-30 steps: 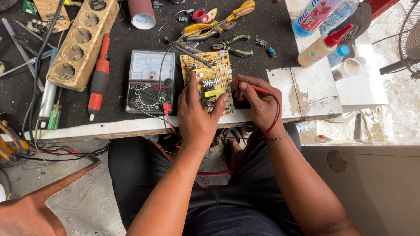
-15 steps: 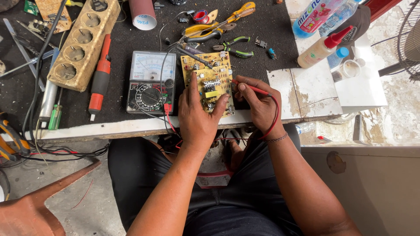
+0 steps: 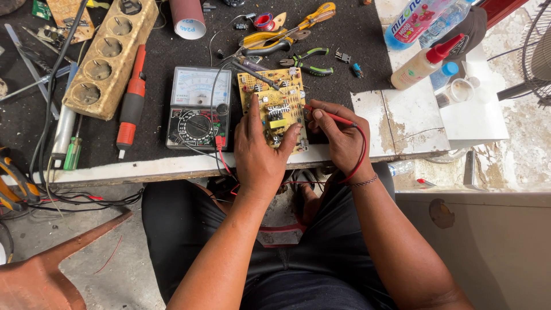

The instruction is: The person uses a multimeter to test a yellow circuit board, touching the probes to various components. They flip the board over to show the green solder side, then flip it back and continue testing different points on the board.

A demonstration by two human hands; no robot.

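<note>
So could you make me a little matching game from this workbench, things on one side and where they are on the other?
Things:
1. circuit board
2. meter
3. power strip
4. red probe

Places:
A. far left on the mat
B. in the right hand
C. under the left hand
D. just left of the board

Pairs: 1-C, 2-D, 3-A, 4-B

At your eleven o'clock lies a wooden socket strip [image 3: 110, 56], with an orange-handled screwdriver [image 3: 131, 102] just beside it. Yellow-handled pliers [image 3: 285, 31] rest at twelve o'clock. At two o'clock you have a red-capped squeeze bottle [image 3: 423, 62] near a clear drink bottle [image 3: 422, 20].
</note>
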